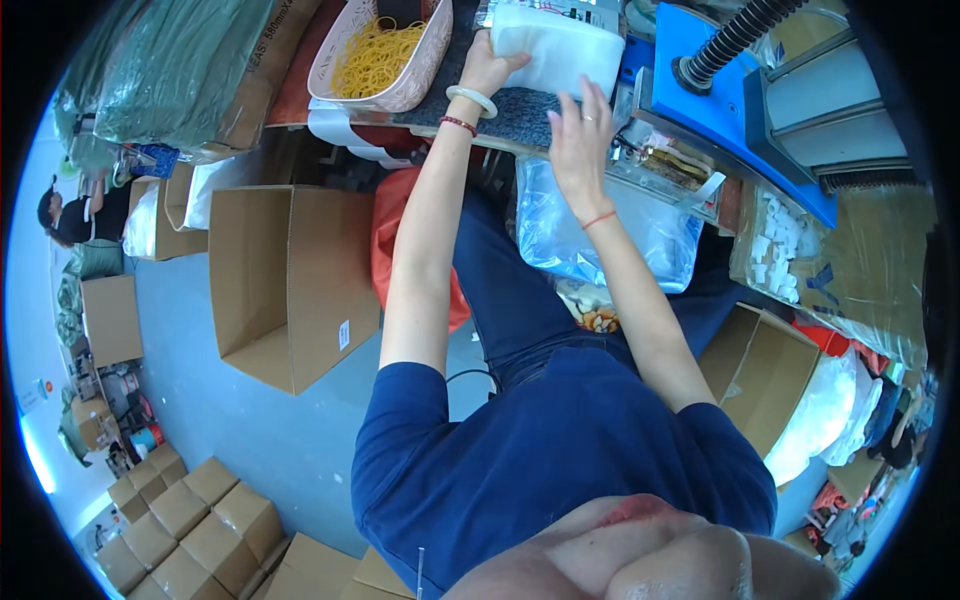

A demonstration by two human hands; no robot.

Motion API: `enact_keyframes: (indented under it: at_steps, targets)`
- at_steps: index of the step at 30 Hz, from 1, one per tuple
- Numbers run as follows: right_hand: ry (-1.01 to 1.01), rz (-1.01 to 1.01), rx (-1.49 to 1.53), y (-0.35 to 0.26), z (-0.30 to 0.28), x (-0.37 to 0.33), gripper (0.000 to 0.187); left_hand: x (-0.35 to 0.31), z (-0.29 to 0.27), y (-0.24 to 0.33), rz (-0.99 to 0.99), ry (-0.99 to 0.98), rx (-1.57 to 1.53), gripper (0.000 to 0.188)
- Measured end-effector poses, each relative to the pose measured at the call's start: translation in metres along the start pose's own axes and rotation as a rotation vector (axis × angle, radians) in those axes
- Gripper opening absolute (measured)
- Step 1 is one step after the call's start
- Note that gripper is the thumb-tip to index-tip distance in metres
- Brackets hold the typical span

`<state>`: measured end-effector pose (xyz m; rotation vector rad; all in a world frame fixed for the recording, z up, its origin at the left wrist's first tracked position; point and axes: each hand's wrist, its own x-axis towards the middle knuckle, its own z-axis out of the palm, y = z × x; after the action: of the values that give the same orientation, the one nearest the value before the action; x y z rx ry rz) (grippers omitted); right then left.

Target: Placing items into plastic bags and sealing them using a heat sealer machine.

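My left hand [490, 66] is at the left edge of a white, translucent stack [556, 48] that looks like plastic bags. Its thumb lies over the edge, and the other fingers are partly hidden. My right hand [583, 150] hovers at the stack's lower edge with fingers stretched out and apart, holding nothing; whether the fingertips touch the stack I cannot tell. Beneath the stack lies a dark, ribbed mat [515, 118]. A clear plastic bag [610, 230] with bluish contents rests on my lap, below my right hand.
Left of the mat stands a pale basket [441, 50] of yellow rubber bands [372, 68]. A blue machine [715, 110] borders the right side. Open cartons [330, 270] flank me, and stacked cardboard boxes [190, 530] stand behind. Another person [90, 215] is at far left.
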<state>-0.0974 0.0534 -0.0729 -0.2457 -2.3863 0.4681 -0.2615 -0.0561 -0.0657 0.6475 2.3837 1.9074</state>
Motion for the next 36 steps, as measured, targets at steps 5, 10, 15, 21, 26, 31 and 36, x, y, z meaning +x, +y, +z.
enact_keyframes:
  at_steps: [5, 10, 15, 21, 26, 31, 36]
  targets:
    - [-0.117, -0.162, -0.062, 0.001, 0.019, 0.01, 0.033, -0.023, 0.01, 0.036, 0.462, 0.487, 0.733, 0.073]
    - [-0.138, -0.211, -0.038, 0.003, 0.01, 0.007, 0.03, -0.006, 0.044, 0.045, 0.542, 0.036, 1.174, 0.058]
    - [-0.308, -0.213, 0.077, 0.021, -0.047, -0.022, 0.031, -0.018, 0.055, 0.021, 0.606, -0.103, 1.071, 0.064]
    - [-0.35, -0.139, 0.207, 0.072, -0.151, -0.074, 0.024, -0.041, 0.052, 0.016, 0.587, -0.197, 1.095, 0.062]
    - [-0.118, -0.037, -0.065, 0.127, -0.255, -0.084, 0.023, -0.055, 0.045, 0.024, 0.537, -0.267, 1.078, 0.061]
    - [-0.067, 0.185, -0.522, 0.207, -0.293, -0.069, 0.028, -0.066, 0.043, 0.025, 0.487, -0.21, 1.089, 0.058]
    - [-0.185, 0.105, -0.484, 0.251, -0.251, -0.066, 0.025, -0.056, 0.042, 0.024, 0.525, -0.205, 1.045, 0.058]
